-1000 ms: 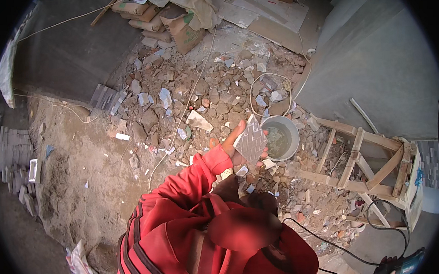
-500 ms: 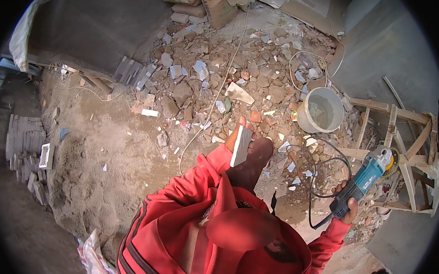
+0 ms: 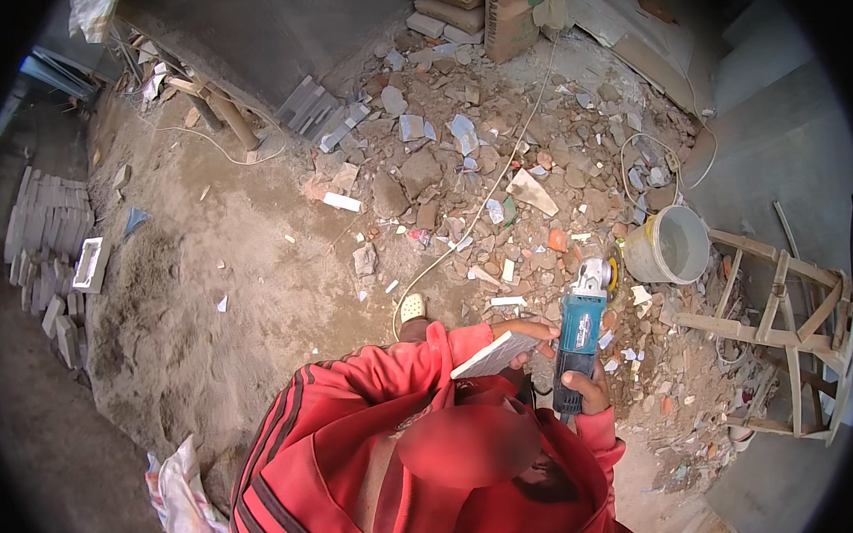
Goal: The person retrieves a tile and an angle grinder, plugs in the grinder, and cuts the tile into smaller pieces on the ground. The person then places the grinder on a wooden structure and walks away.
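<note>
My left hand (image 3: 536,329) is closed round a flat tile piece (image 3: 494,356), pale with a greyish face, tilted close to my red jacket. In my right hand (image 3: 589,389) is a teal and black angle grinder (image 3: 580,328), gripped by its dark rear body. The grinder's metal head points away from me, and its yellow-edged disc (image 3: 615,268) faces right, apart from the tile. The left fingertips are right beside the grinder's body; whether they touch it I cannot tell.
Broken rubble (image 3: 422,175) covers the ground ahead, crossed by a pale cable (image 3: 508,170). To the right stand a whitish bucket (image 3: 678,246) and a wooden frame (image 3: 787,330). Stacked tiles (image 3: 53,219) lie far left; filled sacks (image 3: 510,21) stand at the back.
My right hand has brought the grinder leftward and turned it to point ahead. The left hand has drawn the tile nearer and tilted it. The view has turned, shifting the surroundings rightward.
</note>
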The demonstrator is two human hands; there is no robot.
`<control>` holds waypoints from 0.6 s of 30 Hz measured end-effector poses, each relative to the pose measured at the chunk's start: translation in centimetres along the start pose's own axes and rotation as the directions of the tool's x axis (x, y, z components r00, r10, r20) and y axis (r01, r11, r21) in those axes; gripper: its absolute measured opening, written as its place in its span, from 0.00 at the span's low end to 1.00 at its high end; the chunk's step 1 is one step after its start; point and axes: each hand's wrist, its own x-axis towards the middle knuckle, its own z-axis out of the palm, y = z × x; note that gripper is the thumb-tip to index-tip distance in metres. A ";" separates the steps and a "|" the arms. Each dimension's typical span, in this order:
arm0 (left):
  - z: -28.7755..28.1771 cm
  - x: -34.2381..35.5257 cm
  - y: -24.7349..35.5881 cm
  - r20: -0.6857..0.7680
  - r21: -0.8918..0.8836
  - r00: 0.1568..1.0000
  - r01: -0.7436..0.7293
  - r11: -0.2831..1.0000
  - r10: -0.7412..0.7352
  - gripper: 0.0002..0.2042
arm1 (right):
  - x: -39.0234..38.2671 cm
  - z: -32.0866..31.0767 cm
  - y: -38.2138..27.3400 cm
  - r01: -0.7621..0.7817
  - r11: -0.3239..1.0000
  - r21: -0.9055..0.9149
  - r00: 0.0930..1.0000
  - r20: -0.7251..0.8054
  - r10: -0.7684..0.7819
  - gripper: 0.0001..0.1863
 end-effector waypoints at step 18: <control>-21.9 -13.2 -2.0 -0.297 -0.159 0.945 -0.191 0.969 0.138 0.24 | 12.4 21.7 8.9 0.211 0.721 -0.660 0.971 0.225 -0.078 0.43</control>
